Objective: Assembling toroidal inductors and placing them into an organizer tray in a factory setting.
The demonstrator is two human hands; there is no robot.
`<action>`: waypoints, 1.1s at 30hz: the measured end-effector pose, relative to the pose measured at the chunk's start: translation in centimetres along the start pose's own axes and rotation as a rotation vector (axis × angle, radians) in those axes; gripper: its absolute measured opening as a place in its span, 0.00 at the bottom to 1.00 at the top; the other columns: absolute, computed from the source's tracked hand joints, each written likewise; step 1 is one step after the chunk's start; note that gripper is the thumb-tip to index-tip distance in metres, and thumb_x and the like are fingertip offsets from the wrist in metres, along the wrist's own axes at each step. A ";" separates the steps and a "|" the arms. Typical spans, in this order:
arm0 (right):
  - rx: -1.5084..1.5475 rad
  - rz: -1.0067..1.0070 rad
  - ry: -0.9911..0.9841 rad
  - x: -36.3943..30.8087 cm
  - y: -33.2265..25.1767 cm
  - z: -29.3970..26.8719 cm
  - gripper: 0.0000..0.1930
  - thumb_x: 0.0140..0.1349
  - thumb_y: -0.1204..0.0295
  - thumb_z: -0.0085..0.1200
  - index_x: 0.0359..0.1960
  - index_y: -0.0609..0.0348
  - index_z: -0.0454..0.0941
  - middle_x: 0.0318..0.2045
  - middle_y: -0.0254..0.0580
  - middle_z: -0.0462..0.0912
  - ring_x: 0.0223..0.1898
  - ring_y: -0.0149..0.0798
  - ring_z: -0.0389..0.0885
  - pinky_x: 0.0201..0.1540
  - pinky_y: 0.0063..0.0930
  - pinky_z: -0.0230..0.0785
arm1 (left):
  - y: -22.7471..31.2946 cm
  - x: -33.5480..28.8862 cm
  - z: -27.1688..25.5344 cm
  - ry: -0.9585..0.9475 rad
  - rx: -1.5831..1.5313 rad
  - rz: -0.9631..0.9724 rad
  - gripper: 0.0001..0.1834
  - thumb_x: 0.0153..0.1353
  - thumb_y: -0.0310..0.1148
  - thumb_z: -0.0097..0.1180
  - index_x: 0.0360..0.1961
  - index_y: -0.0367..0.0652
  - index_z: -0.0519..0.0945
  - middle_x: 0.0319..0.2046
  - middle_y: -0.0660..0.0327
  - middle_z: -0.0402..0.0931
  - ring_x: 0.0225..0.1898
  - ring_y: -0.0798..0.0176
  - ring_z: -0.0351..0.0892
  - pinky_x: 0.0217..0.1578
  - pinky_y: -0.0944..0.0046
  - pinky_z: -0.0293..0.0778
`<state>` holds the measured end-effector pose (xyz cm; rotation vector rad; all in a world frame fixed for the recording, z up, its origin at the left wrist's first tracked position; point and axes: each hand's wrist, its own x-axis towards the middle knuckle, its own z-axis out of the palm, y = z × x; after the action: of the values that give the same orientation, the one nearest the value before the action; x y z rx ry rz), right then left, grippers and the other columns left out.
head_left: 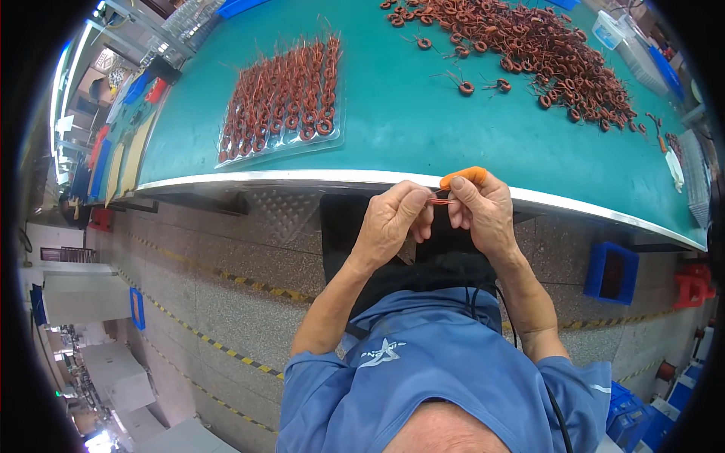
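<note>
Both hands meet just in front of the table's near edge. A few thin reddish copper wires (440, 201) stretch between them. My left hand (394, 220) is closed, thumb and fingers pinching one end of the wires; whether a coil ring sits inside it is hidden. The other end is pinched by my right hand (485, 213), whose index finger wears an orange finger cot (464, 177). On the table beyond, to the left, a clear plastic tray (338, 137) carries rows of copper ring coils (291, 94) with leads pointing away from me.
A large heap of loose ring coils (529, 53) spreads over the far right of the green table (393, 113), with several strays at its near side. The table's pale metal edge (302, 176) curves before me. A blue bin (612, 272) stands on the floor at right.
</note>
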<state>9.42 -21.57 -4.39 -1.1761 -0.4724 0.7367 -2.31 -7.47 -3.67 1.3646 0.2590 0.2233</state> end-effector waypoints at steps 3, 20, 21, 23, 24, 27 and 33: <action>0.013 0.000 -0.015 -0.4 0.0 0.1 0.11 0.66 0.67 0.55 0.41 0.64 0.79 0.21 0.34 0.78 0.19 0.23 0.74 0.19 0.13 0.63 | 0.7 -0.4 0.4 -0.033 0.046 0.084 0.13 0.70 0.36 0.50 0.44 0.35 0.73 0.19 0.66 0.72 0.19 0.74 0.72 0.19 0.74 0.68; 0.005 0.047 0.002 -1.2 0.2 1.1 0.13 0.68 0.65 0.53 0.36 0.65 0.78 0.23 0.38 0.80 0.18 0.25 0.76 0.18 0.14 0.66 | 0.2 0.7 1.0 0.109 0.640 0.406 0.11 0.68 0.31 0.51 0.46 0.37 0.69 0.27 0.52 0.76 0.26 0.53 0.78 0.27 0.60 0.73; 0.048 0.075 -0.010 -0.9 -0.3 1.0 0.13 0.68 0.64 0.53 0.35 0.65 0.78 0.23 0.37 0.80 0.18 0.24 0.76 0.18 0.14 0.66 | 0.7 0.5 0.6 0.037 0.616 0.297 0.11 0.67 0.30 0.51 0.47 0.39 0.69 0.32 0.50 0.76 0.33 0.46 0.78 0.33 0.56 0.74; 0.115 0.126 -0.055 -0.3 -0.6 0.3 0.13 0.68 0.64 0.53 0.35 0.64 0.78 0.22 0.37 0.80 0.18 0.24 0.76 0.18 0.14 0.66 | 2.9 0.4 -0.2 -0.088 0.686 0.297 0.11 0.65 0.29 0.52 0.47 0.39 0.69 0.34 0.49 0.75 0.35 0.46 0.78 0.36 0.56 0.73; 0.118 0.125 -0.056 -0.2 -0.6 0.2 0.13 0.68 0.64 0.53 0.35 0.64 0.78 0.22 0.37 0.80 0.18 0.24 0.76 0.18 0.14 0.66 | 4.1 0.3 -0.6 -0.211 0.751 0.293 0.12 0.64 0.29 0.53 0.47 0.39 0.69 0.35 0.49 0.74 0.37 0.47 0.78 0.39 0.56 0.73; 0.171 0.219 -0.176 0.1 -1.3 0.2 0.14 0.68 0.63 0.53 0.33 0.64 0.78 0.21 0.36 0.79 0.17 0.24 0.75 0.18 0.13 0.65 | 6.1 0.1 -1.4 -0.339 0.869 0.268 0.14 0.61 0.28 0.57 0.45 0.37 0.69 0.37 0.50 0.72 0.39 0.47 0.77 0.40 0.56 0.73; -0.563 -0.257 0.051 -1.6 -2.8 2.1 0.12 0.61 0.68 0.58 0.28 0.66 0.80 0.15 0.37 0.77 0.16 0.27 0.74 0.19 0.23 0.63 | 5.6 0.0 -0.8 -0.246 0.915 0.339 0.16 0.60 0.31 0.60 0.44 0.37 0.69 0.34 0.50 0.75 0.35 0.48 0.78 0.37 0.58 0.75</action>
<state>7.68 -21.91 -1.05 -1.6140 -0.8034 0.3540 -2.62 -5.69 1.69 2.3261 -0.1080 0.2233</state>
